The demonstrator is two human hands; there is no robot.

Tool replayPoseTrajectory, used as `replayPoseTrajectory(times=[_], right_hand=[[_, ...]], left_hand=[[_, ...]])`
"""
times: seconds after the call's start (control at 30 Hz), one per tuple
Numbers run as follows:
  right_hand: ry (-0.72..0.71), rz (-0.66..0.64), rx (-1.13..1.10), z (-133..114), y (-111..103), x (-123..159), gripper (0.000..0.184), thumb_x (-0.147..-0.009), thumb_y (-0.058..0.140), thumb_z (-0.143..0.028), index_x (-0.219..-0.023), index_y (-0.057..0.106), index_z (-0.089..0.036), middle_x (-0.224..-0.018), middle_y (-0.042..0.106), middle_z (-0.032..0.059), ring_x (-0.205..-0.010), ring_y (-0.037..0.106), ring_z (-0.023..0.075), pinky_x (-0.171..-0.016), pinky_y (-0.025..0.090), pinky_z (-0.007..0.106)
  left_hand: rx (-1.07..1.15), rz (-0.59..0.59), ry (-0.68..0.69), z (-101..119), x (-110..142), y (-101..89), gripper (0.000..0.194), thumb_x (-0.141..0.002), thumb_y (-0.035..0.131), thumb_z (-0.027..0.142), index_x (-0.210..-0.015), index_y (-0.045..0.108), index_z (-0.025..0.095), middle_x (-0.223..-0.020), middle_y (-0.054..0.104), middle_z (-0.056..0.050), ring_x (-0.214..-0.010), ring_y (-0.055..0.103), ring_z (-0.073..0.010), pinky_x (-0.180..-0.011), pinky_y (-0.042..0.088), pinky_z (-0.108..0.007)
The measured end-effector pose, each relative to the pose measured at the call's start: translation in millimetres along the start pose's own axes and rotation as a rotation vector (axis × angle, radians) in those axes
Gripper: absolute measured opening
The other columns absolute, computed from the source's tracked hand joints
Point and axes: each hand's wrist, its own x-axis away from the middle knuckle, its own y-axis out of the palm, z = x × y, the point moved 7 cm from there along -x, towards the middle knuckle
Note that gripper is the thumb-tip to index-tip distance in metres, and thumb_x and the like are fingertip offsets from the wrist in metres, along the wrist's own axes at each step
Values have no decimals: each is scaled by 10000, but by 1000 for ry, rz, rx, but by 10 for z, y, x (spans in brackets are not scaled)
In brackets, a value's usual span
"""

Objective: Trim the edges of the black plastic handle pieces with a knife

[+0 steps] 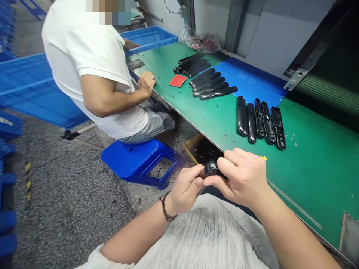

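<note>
Both hands (241, 179) pinching black piece (211, 168)

A co-worker in white (92, 63) sits on a blue stool (134, 158).

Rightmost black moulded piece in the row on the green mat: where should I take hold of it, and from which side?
Probably pinch the rightmost black moulded piece by its long edges around the middle, coming down from above on the right. It lies hollow ribbed side up, so the rim gives an edge to pinch, and its neighbour sits close on its left.
</note>
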Motion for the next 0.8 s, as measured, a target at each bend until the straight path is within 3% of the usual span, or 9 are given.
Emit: replayPoseTrajectory(times=[0.23, 0.5, 0.8], right_hand=[[24, 165, 196, -81, 64, 126, 542, -1052, 454, -585, -664, 505, -209, -617, 396, -6, -633, 254, 161, -591, 171, 336], [88, 96, 212, -55, 152, 167, 580, -1077, 343, -602, -670, 480, -212, -648, 430, 9, -646, 290, 166, -592, 201, 334], [105, 108, 237, -38, 194, 221, 591, -1094, 294, -567, -664, 486, -209, -642, 434, 9, -644, 294, 170, -589, 188, 339]], left_hand=[[77, 73, -130, -38, 39, 75, 568, -1039, 343, 667, -791, 506, 183, -631, 392, 27, -563, 333, -115, -540, 259, -301], [310, 135, -353, -211, 107, 203, 501, -1067, 385, 577, -785, 500, 180, -669, 449, 18, -597, 351, -110, -562, 309, -276], [357, 132, -430, -192, 11, 233, 537, -1035, 430, 630, -748, 495, 181, -620, 436, 28, -557, 351, -100, -532, 297, -266]])
